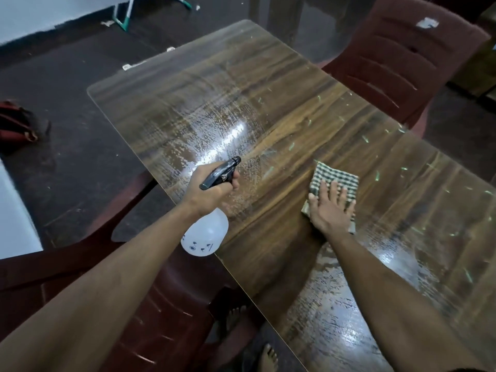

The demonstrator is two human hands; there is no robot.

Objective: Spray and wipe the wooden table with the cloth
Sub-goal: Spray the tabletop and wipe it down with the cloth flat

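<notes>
A view from above looks down along a person's two bare forearms onto a long wooden table (281, 124) with a glossy, reflective top. The left hand (208, 187) is wrapped around the neck of a spray bottle (205, 236), fingers curled at the black trigger head, whose nozzle points away from the person toward the middle of the table; the bottle's translucent white body hangs below the hand, over the table's near-left edge. Fine wet speckles cover the wood ahead of the nozzle and shine under a bright reflection, and another damp, streaky patch shows at the near-right end. The right hand (331, 205) lies flat, fingers straight and spread, pressing a folded checked cloth (335, 179) onto the table just to the right of the sprayed area. Dark red plastic chairs (402, 60) stand at the far right and at the near-left side, and the person's bare feet show on the dark floor below. The step in hand appears to be spraying, with wiping to follow. To do it well, mist lightly and evenly across the dry centre, then draw the cloth through the wet patch in long overlapping strokes along the grain, keeping the palm flat so no streaks remain.
</notes>
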